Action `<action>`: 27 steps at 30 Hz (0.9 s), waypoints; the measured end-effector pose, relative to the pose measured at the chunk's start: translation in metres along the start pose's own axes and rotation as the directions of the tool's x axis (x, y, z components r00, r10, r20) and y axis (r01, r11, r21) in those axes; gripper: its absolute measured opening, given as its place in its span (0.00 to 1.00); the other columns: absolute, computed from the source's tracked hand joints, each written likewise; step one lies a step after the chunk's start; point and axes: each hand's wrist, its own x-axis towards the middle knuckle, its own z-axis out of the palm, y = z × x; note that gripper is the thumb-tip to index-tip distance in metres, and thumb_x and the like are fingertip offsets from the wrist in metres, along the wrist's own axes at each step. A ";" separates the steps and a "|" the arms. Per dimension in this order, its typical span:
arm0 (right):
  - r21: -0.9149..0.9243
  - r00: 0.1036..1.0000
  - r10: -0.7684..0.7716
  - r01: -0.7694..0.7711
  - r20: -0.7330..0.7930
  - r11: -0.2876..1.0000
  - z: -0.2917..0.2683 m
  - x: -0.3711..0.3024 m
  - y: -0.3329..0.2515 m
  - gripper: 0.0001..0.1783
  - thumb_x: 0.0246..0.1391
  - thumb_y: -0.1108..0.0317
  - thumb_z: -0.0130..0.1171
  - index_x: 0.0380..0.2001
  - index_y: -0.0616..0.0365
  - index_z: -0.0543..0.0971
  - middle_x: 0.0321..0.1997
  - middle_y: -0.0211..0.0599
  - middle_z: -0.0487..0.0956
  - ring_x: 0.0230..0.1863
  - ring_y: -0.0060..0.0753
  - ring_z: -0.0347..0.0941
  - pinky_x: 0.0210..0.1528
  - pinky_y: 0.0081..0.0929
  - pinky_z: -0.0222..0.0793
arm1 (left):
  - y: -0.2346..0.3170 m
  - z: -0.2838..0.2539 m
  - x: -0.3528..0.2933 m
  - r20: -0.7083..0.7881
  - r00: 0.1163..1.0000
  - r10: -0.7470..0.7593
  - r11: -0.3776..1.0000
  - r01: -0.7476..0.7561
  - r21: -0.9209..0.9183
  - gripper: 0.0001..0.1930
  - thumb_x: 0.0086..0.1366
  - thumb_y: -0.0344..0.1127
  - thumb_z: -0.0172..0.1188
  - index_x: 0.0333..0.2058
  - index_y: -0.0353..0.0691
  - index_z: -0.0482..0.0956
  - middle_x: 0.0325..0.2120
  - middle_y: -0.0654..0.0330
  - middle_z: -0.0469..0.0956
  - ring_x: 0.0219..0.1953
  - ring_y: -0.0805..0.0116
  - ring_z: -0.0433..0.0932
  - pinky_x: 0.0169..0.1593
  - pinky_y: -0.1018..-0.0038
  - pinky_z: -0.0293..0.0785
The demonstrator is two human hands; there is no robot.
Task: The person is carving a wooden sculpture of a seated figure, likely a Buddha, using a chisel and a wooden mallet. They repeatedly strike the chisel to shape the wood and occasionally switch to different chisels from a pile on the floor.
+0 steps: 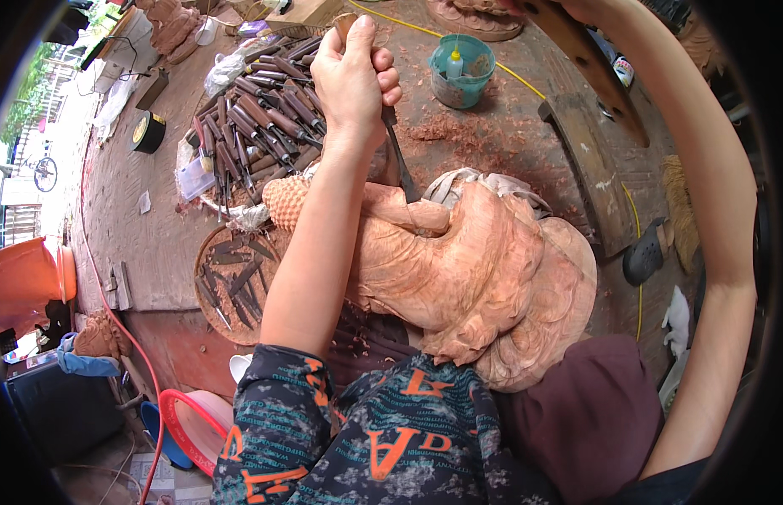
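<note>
Partly hidden — right hand [577, 7], frame-cropped

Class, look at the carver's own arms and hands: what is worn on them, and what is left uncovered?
Both forearms are bare, and both the left hand and what shows of the right hand at the top edge are without gloves. No watch or ring shows. The short sleeve is dark with teal print and orange letter shapes.

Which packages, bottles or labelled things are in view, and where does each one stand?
Small white squeeze bottle with yellow cap: upright inside the round teal plastic bowl, top centre.
Black tape roll with yellowish label: lying on the workbench, upper left.
No signs or screens.
</note>
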 end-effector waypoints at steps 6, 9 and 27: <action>-0.281 0.989 0.139 -0.145 -0.042 0.949 0.019 -0.006 -0.018 0.18 0.39 0.71 0.58 0.38 0.62 0.74 0.23 0.37 0.75 0.25 0.29 0.69 0.27 0.27 0.64 | 0.003 -0.014 -0.006 -0.054 0.999 0.006 1.000 -0.005 0.017 0.10 0.66 0.40 0.52 0.39 0.41 0.68 0.16 0.68 0.60 0.14 0.82 0.55 0.15 0.85 0.49; -0.335 0.969 0.218 -0.244 -0.115 0.910 0.009 -0.022 -0.024 0.23 0.38 0.71 0.57 0.43 0.61 0.72 0.28 0.40 0.76 0.32 0.32 0.70 0.34 0.29 0.65 | 0.001 0.003 -0.002 0.025 1.000 -0.001 1.000 0.001 -0.020 0.10 0.66 0.40 0.51 0.38 0.41 0.68 0.16 0.67 0.60 0.14 0.82 0.55 0.15 0.85 0.49; -0.114 0.958 -0.124 0.158 0.260 0.981 -0.020 -0.016 -0.001 0.22 0.40 0.73 0.58 0.43 0.63 0.71 0.33 0.38 0.74 0.35 0.27 0.68 0.38 0.27 0.65 | 0.008 0.003 -0.011 0.006 1.000 0.018 1.000 -0.018 0.017 0.08 0.65 0.40 0.51 0.31 0.47 0.62 0.14 0.70 0.58 0.11 0.82 0.55 0.12 0.85 0.50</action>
